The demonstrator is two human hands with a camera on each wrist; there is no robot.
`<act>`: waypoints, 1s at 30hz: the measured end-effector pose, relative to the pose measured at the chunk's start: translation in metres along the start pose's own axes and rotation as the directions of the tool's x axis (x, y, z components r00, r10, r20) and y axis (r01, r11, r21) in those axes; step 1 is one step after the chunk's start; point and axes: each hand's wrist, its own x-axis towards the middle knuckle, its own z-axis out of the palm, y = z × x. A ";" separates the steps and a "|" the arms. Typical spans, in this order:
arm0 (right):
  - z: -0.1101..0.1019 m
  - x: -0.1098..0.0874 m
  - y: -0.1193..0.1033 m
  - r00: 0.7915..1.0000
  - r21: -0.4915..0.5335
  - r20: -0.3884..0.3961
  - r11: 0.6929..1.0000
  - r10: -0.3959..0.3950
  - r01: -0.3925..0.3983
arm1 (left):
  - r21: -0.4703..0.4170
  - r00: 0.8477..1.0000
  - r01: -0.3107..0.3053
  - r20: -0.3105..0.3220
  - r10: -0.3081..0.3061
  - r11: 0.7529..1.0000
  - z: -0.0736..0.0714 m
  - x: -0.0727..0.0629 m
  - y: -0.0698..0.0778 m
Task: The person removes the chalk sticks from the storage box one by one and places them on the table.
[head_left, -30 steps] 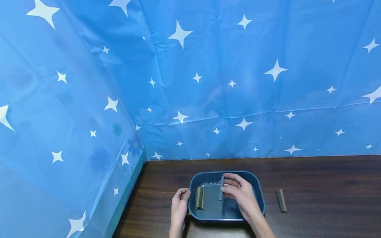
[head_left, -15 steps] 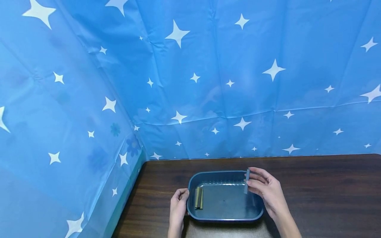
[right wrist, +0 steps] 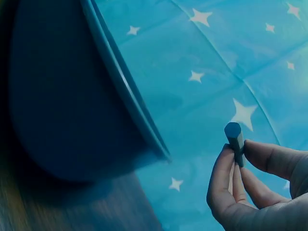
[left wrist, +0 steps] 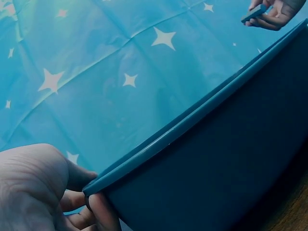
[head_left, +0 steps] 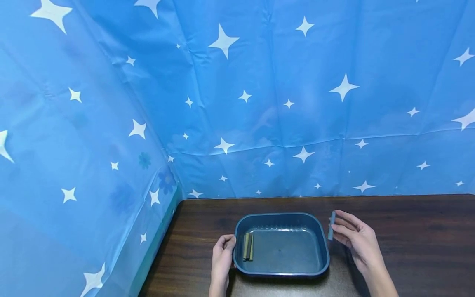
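My right hand pinches a short blue-grey stick between thumb and fingertips, in the air just right of the tray. In the right wrist view, the stick shows a flat, many-sided end. With thumb above and fingers below, my left hand grips the left rim of a dark blue plastic tray; the left wrist view shows this hold on the rim closely. Inside the tray, at its left end, lie a few olive and dark sticks side by side.
The tray stands on a dark brown wooden table. A blue sheet with white stars hangs along the back and left side of the table.
My right hand has carried the blue-grey stick rightward from over the tray to beyond its right rim. It now covers the spot where sticks lay on the table. My left hand keeps its hold.
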 end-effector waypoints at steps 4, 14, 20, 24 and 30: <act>-0.014 0.000 0.000 1.000 -0.022 0.005 1.000 0.011 -0.011 | -0.001 1.000 -0.001 0.006 0.001 1.000 0.000 -0.001 -0.001; -0.043 0.000 -0.003 0.996 -0.051 0.071 0.998 0.047 -0.044 | -0.008 1.000 -0.018 0.005 0.018 1.000 0.000 0.000 -0.001; -0.054 -0.001 0.000 0.995 -0.009 0.067 0.997 0.074 -0.074 | -0.008 1.000 -0.013 0.009 0.013 1.000 -0.002 -0.002 -0.003; -0.062 -0.001 0.001 0.994 0.004 0.071 0.997 0.077 -0.077 | -0.012 1.000 -0.002 0.019 0.002 1.000 -0.002 -0.003 -0.005; -0.069 0.001 0.001 0.995 -0.018 0.081 0.998 0.060 -0.059 | -0.012 1.000 -0.024 0.019 0.024 1.000 -0.001 -0.002 -0.002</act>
